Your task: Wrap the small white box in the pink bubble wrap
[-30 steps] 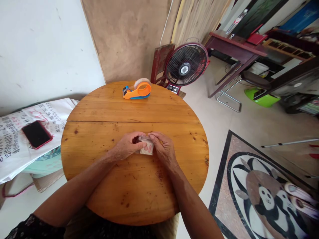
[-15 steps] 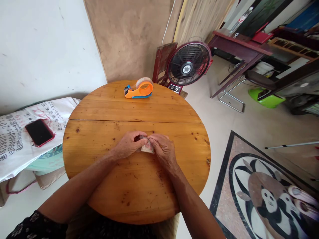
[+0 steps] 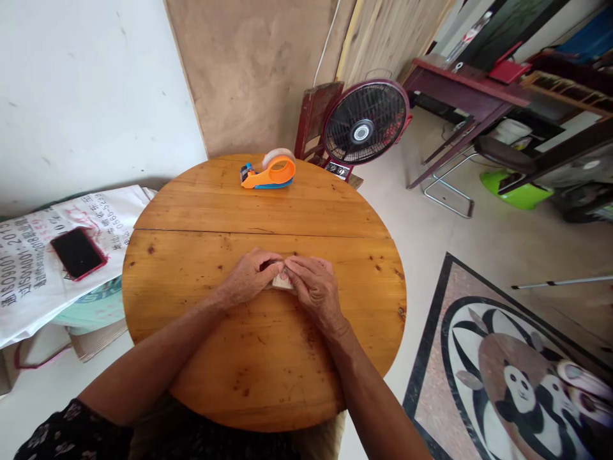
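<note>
The left hand (image 3: 249,276) and right hand (image 3: 315,286) both pinch a small pale packet (image 3: 283,282), held between them at the counter (image 3: 263,367). Beyond the hands stands an orange tape dispenser (image 3: 257,181).

Through the head camera I see the left hand (image 3: 251,276) and right hand (image 3: 315,285) pinching a pale packet (image 3: 283,282) over the wooden counter (image 3: 215,377), an orange tape dispenser (image 3: 257,180) near its far edge.

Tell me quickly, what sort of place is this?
Probably a room in a home, perhaps one opening onto a workspace: there's a round wooden table, a fan in front of a wooden chair, and a panda floor design.
</note>
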### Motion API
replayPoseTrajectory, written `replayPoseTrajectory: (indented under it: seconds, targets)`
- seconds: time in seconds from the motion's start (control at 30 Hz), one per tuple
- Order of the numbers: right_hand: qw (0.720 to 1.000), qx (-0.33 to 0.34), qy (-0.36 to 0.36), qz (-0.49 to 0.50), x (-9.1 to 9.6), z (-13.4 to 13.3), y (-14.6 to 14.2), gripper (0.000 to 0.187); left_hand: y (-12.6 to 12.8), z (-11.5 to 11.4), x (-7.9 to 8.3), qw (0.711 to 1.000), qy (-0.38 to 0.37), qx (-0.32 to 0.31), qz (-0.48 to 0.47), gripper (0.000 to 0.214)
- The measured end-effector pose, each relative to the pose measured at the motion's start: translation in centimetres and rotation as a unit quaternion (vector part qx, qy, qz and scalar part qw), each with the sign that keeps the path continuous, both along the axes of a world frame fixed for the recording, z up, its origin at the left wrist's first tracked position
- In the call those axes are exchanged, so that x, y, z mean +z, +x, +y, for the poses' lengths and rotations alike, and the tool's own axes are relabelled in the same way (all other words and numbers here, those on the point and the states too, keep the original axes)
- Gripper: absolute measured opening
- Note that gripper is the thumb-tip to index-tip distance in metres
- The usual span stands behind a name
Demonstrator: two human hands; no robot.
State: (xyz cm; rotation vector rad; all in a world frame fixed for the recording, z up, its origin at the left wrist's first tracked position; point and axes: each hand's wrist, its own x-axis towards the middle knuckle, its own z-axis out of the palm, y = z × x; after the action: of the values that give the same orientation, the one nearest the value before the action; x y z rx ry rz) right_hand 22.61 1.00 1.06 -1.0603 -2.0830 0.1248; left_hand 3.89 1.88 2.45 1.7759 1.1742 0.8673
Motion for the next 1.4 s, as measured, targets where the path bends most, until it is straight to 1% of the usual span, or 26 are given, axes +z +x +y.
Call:
replayPoseTrajectory:
  seconds: [0.17,0.4,0.57,0.73,0.93,1.13,1.23,1.33,1.4]
  targets:
    - [0.999,-0.005,0.038,-0.027,0.1,-0.1,0.3,0.019,0.1,0.2,-0.2,1.000,0.009,-0.003,-0.006,0.028]
    - [0.997,0.013,0.007,-0.072,0.9,-0.5,0.5,0.021,0.1,0.4,-0.5,1.000,0.011,0.013,0.022,0.031]
    - [0.994,0.024,0.022,-0.105,1.2,-0.4,0.8,0.023,0.2,0.4,-0.5,0.999,0.011,0.029,0.026,0.030]
    - [0.993,0.016,0.054,-0.105,1.2,-0.4,0.5,0.018,0.2,0.4,-0.4,0.999,-0.005,0.041,0.007,0.030]
    - [0.993,0.005,0.047,-0.104,1.1,-0.7,0.1,0.013,0.0,0.5,-0.5,0.998,-0.040,0.039,-0.010,0.036]
    - [0.994,0.009,0.055,-0.096,1.2,-0.9,-0.1,0.014,0.3,0.6,-0.5,0.995,-0.075,0.045,-0.048,0.026]
    - [0.994,0.008,0.052,-0.094,1.1,-0.9,-0.3,0.012,0.4,0.7,-0.6,0.995,-0.077,0.055,-0.043,0.025]
    - [0.996,0.006,0.046,-0.082,0.9,-0.9,-0.2,0.011,0.3,0.8,-0.7,0.995,-0.077,0.046,-0.043,0.025]
    - [0.996,0.002,0.045,-0.077,0.8,-0.8,-0.1,0.015,0.2,0.7,-0.6,0.996,-0.072,0.043,-0.035,0.026]
